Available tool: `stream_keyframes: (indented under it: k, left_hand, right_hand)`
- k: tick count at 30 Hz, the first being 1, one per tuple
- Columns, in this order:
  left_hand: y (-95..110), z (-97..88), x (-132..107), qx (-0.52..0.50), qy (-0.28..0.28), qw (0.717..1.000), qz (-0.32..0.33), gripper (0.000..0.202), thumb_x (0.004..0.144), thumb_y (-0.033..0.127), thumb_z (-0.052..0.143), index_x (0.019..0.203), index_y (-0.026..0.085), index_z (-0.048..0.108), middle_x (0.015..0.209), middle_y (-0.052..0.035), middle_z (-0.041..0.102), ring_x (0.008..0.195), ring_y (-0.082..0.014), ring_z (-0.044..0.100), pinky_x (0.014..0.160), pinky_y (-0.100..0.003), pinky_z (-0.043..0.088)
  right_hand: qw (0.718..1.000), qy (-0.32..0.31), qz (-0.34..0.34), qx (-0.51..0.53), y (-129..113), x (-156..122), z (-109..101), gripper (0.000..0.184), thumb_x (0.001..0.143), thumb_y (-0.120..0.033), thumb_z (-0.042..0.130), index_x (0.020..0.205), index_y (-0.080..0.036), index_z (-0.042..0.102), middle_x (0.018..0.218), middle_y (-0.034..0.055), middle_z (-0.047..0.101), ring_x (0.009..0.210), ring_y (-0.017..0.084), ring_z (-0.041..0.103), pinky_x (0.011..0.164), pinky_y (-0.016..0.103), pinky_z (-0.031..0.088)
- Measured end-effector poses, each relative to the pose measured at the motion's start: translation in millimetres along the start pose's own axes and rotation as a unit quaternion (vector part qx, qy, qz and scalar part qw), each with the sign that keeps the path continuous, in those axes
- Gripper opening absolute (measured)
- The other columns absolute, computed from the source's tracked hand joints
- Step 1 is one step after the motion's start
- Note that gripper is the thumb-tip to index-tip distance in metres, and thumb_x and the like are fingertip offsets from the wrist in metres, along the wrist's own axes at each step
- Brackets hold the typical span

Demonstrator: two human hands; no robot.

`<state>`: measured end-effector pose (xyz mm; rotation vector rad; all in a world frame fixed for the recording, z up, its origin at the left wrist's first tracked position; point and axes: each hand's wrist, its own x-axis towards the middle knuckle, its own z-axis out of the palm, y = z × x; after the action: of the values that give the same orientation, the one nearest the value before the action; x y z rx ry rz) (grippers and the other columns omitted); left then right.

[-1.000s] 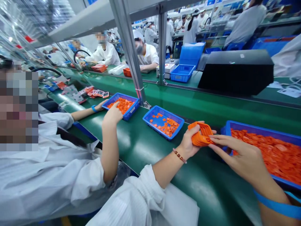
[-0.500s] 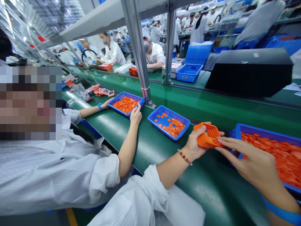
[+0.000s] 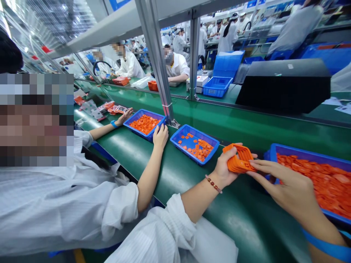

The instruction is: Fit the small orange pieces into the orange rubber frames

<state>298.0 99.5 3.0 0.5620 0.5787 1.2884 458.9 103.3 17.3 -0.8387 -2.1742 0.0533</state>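
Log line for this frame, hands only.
left hand: holds stack of orange frames | right hand: open, at stack edge, over blue tray of orange pieces

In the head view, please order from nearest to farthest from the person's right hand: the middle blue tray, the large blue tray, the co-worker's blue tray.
From the right hand:
1. Large blue tray, right
2. Middle blue tray, centre
3. Co-worker's blue tray, left

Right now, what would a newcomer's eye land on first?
The heap of bright orange pieces in the big blue tray at right stands out most. Just left of it, the left hand grips a stack of orange frames, with the right hand reaching across to it. Two smaller blue trays sit along the green belt.
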Motion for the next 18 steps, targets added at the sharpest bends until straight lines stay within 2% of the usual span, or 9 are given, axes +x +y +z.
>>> stream_keyframes:
  k: [3, 6, 9, 11, 16, 18]
  left_hand:
    - [-0.5, -0.7, 0.0, -0.005, -0.011, 1.0, 0.017, 0.064, 0.086, 0.051, 0.048, 0.147, 0.032, 0.04, 0.107, -0.0064, 0.072, 0.115, -0.0367, 0.064, 0.086, -0.059, 0.054]
    - [-1.5, -1.3, 0.5, -0.01, -0.008, 1.0, 0.016, 0.053, 0.089, 0.049, 0.044, 0.14, 0.034, 0.047, 0.103, -0.0029, 0.073, 0.116, -0.0349, 0.064, 0.097, -0.06, 0.047]
    - [-2.2, -1.5, 1.0, -0.023, -0.005, 1.0, 0.008, 0.053, 0.089, 0.048, 0.045, 0.14, 0.032, 0.048, 0.109, -0.0063, 0.073, 0.114, -0.0313, 0.065, 0.103, -0.057, 0.042]
    - [-1.1, -0.7, 0.1, -0.016, -0.006, 1.0, 0.006, 0.057, 0.089, 0.049, 0.045, 0.143, 0.033, 0.044, 0.114, -0.0084, 0.071, 0.113, -0.0305, 0.066, 0.1, -0.059, 0.043]
    - [5.2, 3.8, -4.6, 0.107, 0.025, 0.994, -0.013, 0.062, 0.092, 0.053, 0.031, 0.151, 0.035, 0.032, 0.12, -0.0042, 0.068, 0.116, -0.0317, 0.063, 0.084, -0.064, 0.048]
    - [5.5, 4.3, -5.2, 0.106, 0.022, 0.994, -0.01, 0.062, 0.092, 0.052, 0.03, 0.152, 0.034, 0.03, 0.122, -0.0045, 0.068, 0.115, -0.032, 0.063, 0.084, -0.065, 0.047]
  right_hand:
    - [1.0, 0.003, -0.004, -0.002, -2.4, 1.4, -0.9, 0.018, 0.094, -0.039, 0.061, 0.098, -0.023, 0.07, 0.102, 0.0049, 0.075, 0.092, 0.024, 0.073, 0.061, 0.031, 0.058]
    - [1.0, 0.005, -0.003, 0.0, -4.0, 2.0, -1.3, 0.018, 0.094, -0.038, 0.062, 0.097, -0.023, 0.07, 0.102, 0.0052, 0.075, 0.093, 0.024, 0.073, 0.063, 0.032, 0.058]
    - [1.0, 0.005, 0.0, 0.001, -3.9, 1.8, -1.0, 0.018, 0.093, -0.038, 0.062, 0.097, -0.023, 0.07, 0.102, 0.0052, 0.075, 0.093, 0.024, 0.073, 0.063, 0.031, 0.058]
    - [1.0, 0.003, 0.004, 0.003, -3.4, 1.4, -0.7, 0.017, 0.093, -0.038, 0.062, 0.098, -0.024, 0.071, 0.102, 0.0048, 0.075, 0.093, 0.024, 0.073, 0.063, 0.032, 0.058]
    - [1.0, 0.006, 0.002, 0.001, -3.2, 0.9, -0.5, 0.017, 0.093, -0.038, 0.062, 0.097, -0.024, 0.07, 0.102, 0.0048, 0.075, 0.091, 0.024, 0.073, 0.063, 0.032, 0.059]
    - [1.0, 0.004, 0.0, 0.001, -3.3, 1.0, -0.4, 0.018, 0.094, -0.038, 0.062, 0.097, -0.023, 0.07, 0.101, 0.0051, 0.075, 0.091, 0.024, 0.073, 0.062, 0.032, 0.059]
